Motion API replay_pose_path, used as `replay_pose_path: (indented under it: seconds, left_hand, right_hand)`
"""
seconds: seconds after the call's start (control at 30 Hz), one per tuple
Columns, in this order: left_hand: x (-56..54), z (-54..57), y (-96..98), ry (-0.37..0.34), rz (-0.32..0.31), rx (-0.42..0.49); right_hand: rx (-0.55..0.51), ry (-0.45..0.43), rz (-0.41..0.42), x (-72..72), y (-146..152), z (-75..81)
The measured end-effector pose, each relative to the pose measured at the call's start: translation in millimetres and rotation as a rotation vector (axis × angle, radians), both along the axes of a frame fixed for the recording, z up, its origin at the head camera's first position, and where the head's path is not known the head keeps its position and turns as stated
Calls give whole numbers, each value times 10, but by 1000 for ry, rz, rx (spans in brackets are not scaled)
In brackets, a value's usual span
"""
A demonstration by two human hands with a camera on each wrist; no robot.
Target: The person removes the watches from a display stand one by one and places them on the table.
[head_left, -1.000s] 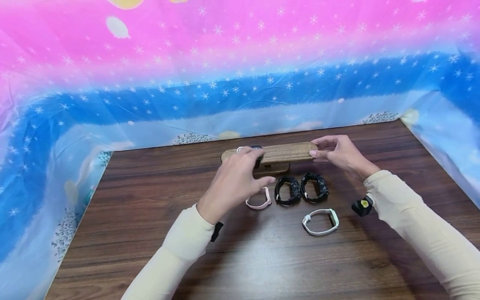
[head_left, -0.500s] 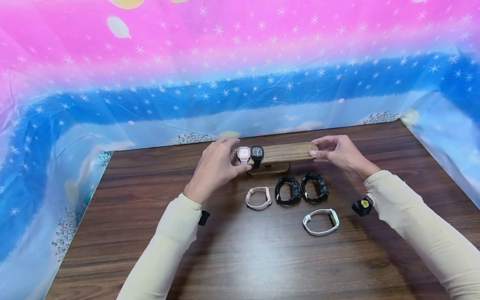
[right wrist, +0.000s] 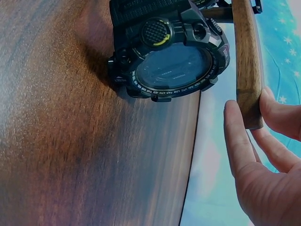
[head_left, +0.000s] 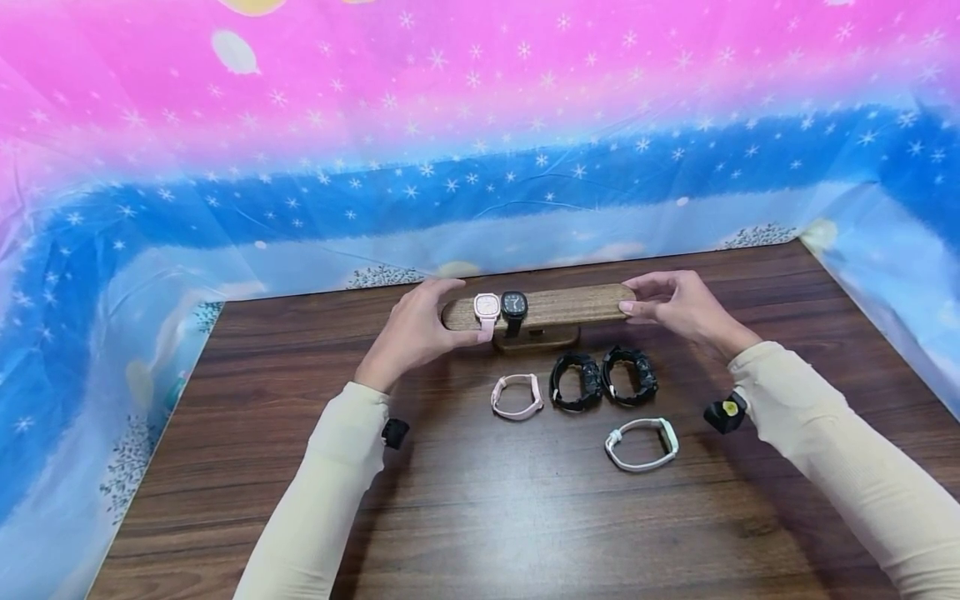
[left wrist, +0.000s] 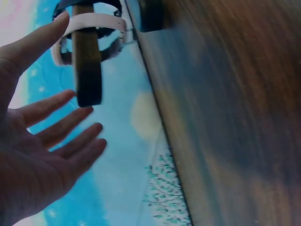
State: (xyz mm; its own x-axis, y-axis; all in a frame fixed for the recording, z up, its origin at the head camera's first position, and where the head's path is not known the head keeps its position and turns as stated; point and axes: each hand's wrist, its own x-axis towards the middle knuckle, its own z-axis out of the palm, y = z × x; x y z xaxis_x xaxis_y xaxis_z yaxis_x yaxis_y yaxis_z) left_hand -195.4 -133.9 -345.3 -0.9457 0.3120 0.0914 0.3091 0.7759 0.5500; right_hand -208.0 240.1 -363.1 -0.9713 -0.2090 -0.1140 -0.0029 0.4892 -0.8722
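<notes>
A wooden watch stand (head_left: 573,305) stands near the table's far edge with a raised bar. Around the left part of its bar are a pink watch (head_left: 487,307) and, just right of it, a black watch (head_left: 513,305). My left hand (head_left: 412,335) is at the bar's left end, its fingers spread in the left wrist view. The thumb lies by the pink strap (left wrist: 96,21); whether it touches is hard to tell. My right hand (head_left: 678,310) pinches the bar's right end between thumb and fingers, also seen in the right wrist view.
On the table (head_left: 480,525) before the stand lie a pink band (head_left: 536,396), two chunky black watches (head_left: 590,383) with closed straps, and a white band (head_left: 669,439) nearer me. A printed cloth (head_left: 480,167) hangs behind the table and along its sides.
My left hand has moved left, off the top of the two mounted watches, to the bar's left end, uncovering both. The right hand and the watches on the table stay put.
</notes>
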Motion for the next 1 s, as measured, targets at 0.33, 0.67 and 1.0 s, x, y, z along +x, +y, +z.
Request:
replay_pose_path:
  seconds: [0.33,0.67,1.0]
  left_hand:
    - [-83,-155,-26,-40,-86,195]
    - [-166,-268,-5,-92,-116,255]
    - [-190,-304,28,-116,-120,293]
  right_hand:
    - [-6,-19,21,-8,18,-2]
    - [1,-17,17,-6,18,-7]
    - [-16,-25,9,-23,28,-35]
